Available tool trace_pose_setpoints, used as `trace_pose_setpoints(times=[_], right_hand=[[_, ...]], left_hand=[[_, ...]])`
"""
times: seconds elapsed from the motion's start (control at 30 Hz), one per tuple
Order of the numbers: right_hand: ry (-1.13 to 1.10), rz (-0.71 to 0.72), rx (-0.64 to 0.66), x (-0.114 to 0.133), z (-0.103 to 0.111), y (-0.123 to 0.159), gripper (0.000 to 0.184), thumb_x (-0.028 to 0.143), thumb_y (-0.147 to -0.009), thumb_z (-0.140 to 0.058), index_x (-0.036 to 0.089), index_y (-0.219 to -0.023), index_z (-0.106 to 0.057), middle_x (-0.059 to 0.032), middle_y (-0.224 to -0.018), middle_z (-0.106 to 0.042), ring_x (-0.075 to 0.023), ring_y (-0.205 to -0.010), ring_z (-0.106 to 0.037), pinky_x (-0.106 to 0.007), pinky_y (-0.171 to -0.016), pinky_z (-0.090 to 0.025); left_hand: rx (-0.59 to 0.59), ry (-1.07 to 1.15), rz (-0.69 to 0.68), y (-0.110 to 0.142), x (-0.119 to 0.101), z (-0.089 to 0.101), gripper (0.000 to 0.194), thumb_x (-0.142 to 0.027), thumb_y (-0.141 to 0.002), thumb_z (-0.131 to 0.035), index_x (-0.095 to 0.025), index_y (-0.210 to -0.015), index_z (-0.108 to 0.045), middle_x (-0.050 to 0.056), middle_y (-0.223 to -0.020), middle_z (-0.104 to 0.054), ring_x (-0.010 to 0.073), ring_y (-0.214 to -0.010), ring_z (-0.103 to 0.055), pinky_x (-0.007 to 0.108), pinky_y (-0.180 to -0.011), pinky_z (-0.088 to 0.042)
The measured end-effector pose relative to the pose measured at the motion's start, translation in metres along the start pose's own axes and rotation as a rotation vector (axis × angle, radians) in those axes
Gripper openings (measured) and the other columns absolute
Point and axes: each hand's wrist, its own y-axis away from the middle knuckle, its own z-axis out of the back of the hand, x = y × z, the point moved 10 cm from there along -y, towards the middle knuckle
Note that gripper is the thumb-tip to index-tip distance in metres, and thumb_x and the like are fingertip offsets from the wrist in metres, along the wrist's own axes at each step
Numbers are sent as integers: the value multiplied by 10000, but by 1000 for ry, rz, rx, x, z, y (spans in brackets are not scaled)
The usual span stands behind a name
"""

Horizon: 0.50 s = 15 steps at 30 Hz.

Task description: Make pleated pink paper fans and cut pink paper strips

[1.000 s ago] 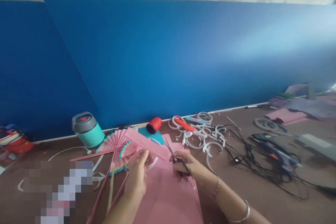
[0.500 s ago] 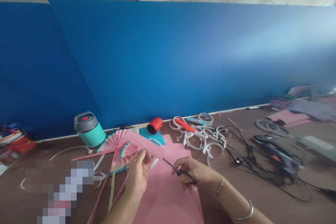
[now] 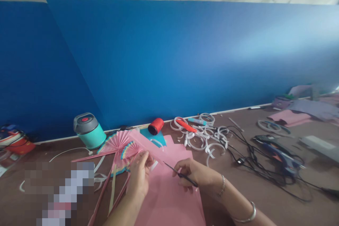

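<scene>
My left hand point(image 3: 141, 171) pinches a pink paper strip point(image 3: 148, 145) near its lower edge, between thumb and fingers. The strip slants down toward the right. My right hand point(image 3: 189, 173) is closed round a pair of scissors point(image 3: 182, 176), whose blades point left at the strip's right end. Whether the blades touch the paper is hard to tell. Beneath both hands lies a large pink paper sheet point(image 3: 172, 197). Behind my left hand, a pleated pink paper fan point(image 3: 119, 143) with blue and yellow edging rests on the table, partly hidden by the strip.
A teal container with a grey lid point(image 3: 91, 134) stands at the back left. Near the blue panel point(image 3: 169, 60) lie a red roll point(image 3: 156, 126), a red pen-like object point(image 3: 185, 125) and curled white strips point(image 3: 197, 142). To the right are black cables point(image 3: 254, 162) and a dark glue gun point(image 3: 280, 159).
The paper strip's right end has tilted slightly downward, and the scissors' tips have shifted a little left and down. Both hands keep their grip.
</scene>
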Motion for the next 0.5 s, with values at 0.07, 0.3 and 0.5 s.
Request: trace_pose_setpoints(times=[0.07, 0.3, 0.5], right_hand=[[39, -15, -28, -1, 3, 0, 283, 177, -658, -629, 166, -941, -640, 34, -561, -627, -71, -396, -537, -126, -340, -359], [55, -3, -61, 1, 1, -3, 305, 185, -657, -631, 172, -961, -645, 30, -573, -630, -85, -417, -554, -142, -347, -392], [-67, 47, -81, 0, -6, -11, 318, 145, -641, -628, 133, -958, -659, 31, -534, -627, -78, -402, -537, -153, -369, -405]], left_hand=[[-12, -23, 5, 0, 1, 1, 245, -288, -562, -774, -157, -607, -572, -52, -568, -567, 84, -563, -543, 208, -579, -458], [60, -195, -16, 9, 1, -10, 284, -380, -572, -755, -161, -616, -580, -36, -570, -575, 104, -566, -542, 230, -589, -452], [69, -229, 4, 19, 3, -18, 262, -365, -571, -744, -159, -628, -592, -27, -570, -581, 116, -554, -561, 233, -564, -448]])
